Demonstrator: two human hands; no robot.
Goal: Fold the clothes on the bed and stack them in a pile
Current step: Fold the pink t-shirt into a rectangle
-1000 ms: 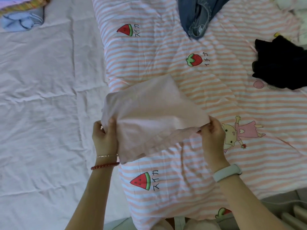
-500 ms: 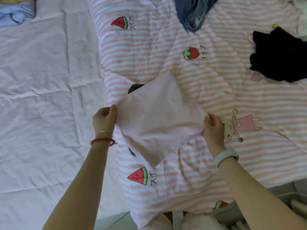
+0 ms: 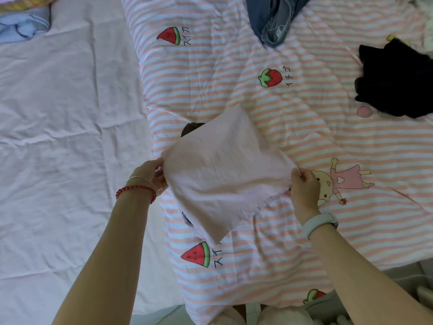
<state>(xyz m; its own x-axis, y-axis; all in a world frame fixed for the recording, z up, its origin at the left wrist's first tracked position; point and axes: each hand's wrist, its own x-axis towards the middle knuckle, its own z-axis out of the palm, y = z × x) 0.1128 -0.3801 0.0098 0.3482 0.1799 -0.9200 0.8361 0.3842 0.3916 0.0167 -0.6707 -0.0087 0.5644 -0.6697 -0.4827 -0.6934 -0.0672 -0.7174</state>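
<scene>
**Pink garment held at both edges**

The left hand [image 3: 150, 173] and right hand [image 3: 304, 186] are each pinching an edge of the folded pink garment [image 3: 222, 174], which is lying over the striped quilt [image 3: 304, 127]. A black garment [image 3: 393, 78] is sitting at two o'clock, denim [image 3: 274, 17] at twelve.

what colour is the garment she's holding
Pale pink, plain; the garment shows clearly in the head view.

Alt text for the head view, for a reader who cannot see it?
Two hands, left hand and right hand, pinch opposite corners of a pale pink garment over a striped quilt. A black garment and denim garment lie unfolded beyond.
</scene>
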